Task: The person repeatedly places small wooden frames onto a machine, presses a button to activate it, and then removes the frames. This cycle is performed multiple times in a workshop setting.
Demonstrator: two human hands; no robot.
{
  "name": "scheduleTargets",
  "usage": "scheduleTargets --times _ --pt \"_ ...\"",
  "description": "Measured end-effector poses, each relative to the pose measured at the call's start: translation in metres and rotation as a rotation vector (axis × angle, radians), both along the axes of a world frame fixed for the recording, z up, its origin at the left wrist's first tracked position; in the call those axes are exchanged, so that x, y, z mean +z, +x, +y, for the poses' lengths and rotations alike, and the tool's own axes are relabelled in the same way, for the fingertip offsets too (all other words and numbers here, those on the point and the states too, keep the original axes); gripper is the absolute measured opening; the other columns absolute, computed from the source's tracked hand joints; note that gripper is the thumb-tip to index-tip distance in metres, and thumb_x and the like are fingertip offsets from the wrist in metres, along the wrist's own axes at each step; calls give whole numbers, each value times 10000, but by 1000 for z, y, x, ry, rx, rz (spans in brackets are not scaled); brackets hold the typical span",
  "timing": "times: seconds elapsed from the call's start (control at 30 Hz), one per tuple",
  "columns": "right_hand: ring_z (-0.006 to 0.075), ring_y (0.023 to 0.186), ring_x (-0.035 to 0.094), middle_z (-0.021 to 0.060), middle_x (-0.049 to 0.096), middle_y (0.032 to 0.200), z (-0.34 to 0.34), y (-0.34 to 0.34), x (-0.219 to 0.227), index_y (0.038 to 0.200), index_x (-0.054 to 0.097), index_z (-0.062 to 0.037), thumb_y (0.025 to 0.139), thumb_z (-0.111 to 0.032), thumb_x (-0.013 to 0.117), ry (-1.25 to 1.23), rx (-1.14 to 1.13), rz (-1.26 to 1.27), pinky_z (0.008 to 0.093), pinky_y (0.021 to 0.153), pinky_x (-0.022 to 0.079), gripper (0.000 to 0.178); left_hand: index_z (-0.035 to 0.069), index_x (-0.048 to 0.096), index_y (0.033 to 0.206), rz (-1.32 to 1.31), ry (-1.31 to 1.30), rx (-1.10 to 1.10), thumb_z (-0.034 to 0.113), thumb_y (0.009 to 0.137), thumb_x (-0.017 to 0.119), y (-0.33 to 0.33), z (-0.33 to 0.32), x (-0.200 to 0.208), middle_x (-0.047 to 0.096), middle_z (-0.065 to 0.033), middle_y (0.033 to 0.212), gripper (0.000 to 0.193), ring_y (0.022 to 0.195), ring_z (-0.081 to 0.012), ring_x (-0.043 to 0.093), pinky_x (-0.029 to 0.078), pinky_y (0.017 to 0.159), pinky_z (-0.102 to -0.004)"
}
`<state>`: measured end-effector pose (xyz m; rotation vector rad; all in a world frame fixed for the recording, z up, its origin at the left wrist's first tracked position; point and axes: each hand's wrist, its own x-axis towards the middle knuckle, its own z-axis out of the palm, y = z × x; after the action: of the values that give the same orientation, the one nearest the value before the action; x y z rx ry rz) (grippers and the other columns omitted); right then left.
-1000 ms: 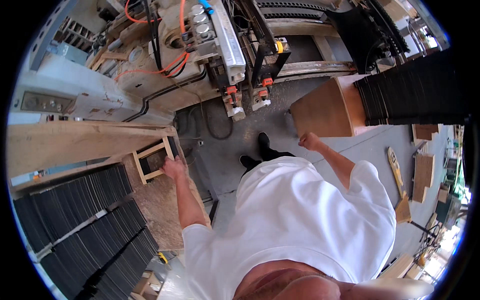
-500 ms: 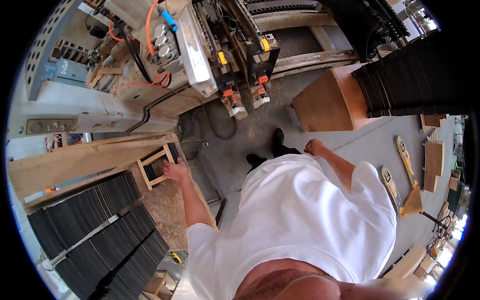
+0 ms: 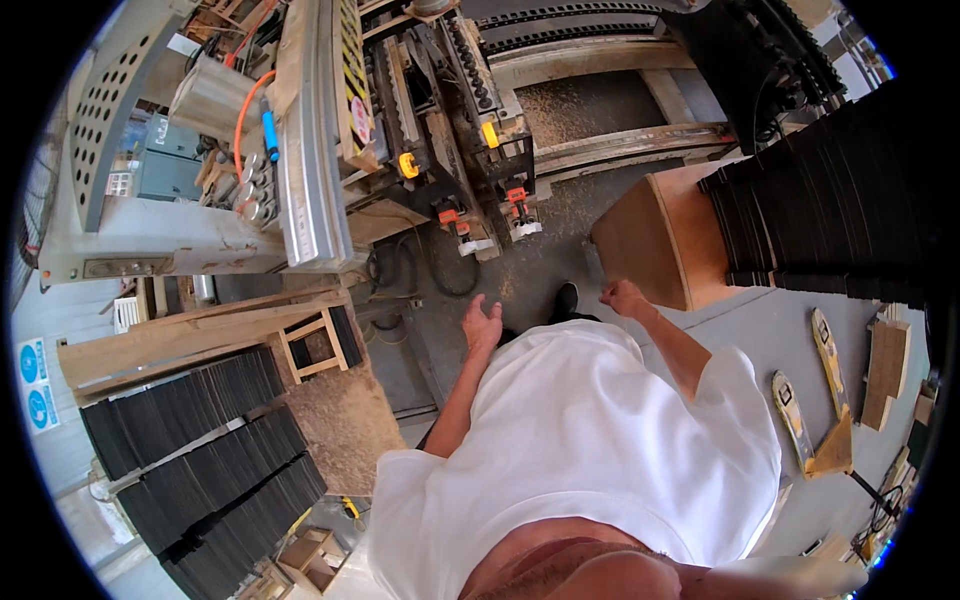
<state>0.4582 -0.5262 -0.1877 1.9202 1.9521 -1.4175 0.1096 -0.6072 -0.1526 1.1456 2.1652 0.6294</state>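
My left hand [image 3: 482, 322] is in the air in front of my body, fingers apart, holding nothing. Loosely curled, my right hand [image 3: 624, 297] hangs near the near side of a brown wooden box-shaped block [image 3: 645, 240], apart from it; no object shows in its fingers. To the left, a small light-wood frame [image 3: 336, 338] lies on a chipboard-topped surface [image 3: 345, 425], beside a short stack of black strips [image 3: 346, 335]. Long rows of thin black panels [image 3: 235, 480] stand packed on that same side.
Ahead stands a machine with rails and orange-and-black clamps [image 3: 517, 200]. A metal beam [image 3: 310, 190] juts out at its left. More black panels [image 3: 820, 210] are stacked behind the brown block. A yellow pallet jack [image 3: 830, 450] sits on the floor at right.
My left hand has left the small wooden frame and swung right, to in front of my body. The view has shifted a little. My right hand stays near the brown block, still curled.
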Motion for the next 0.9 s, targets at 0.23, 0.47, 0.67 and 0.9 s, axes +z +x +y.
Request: scheduleTargets --times 0.23,0.47,0.67,0.9 --pt "261 677 649 170 656 700 0 17 -12 801 694 -17 786 -225 712 175 -181 164 399 665 500 210 20 581 1234 -20 -90 -83 255 860 659 12 46 18 635 -194 1205 448 1146 -339 593 456 986 -405" --pt "279 769 674 162 689 789 -17 11 -21 862 698 -16 774 -231 718 -27 -163 166 386 728 516 233 14 604 1195 -90 11 -88 214 887 651 20 78 41 674 -172 1128 370 1063 -281 644 490 937 -371" --pt "301 762 671 162 699 798 -13 -10 -24 859 703 -22 782 -236 718 26 -239 200 383 738 519 228 -1 634 1118 -303 316 -25 175 927 635 10 123 96 701 -94 978 260 907 -153 661 515 816 -280" --pt "293 778 685 173 706 826 34 -34 -1 901 711 -11 801 -237 705 68 -218 135 396 725 526 247 -37 609 1143 -533 611 -58 160 978 574 2 220 178 692 -91 1005 259 918 -140 655 518 838 -269"
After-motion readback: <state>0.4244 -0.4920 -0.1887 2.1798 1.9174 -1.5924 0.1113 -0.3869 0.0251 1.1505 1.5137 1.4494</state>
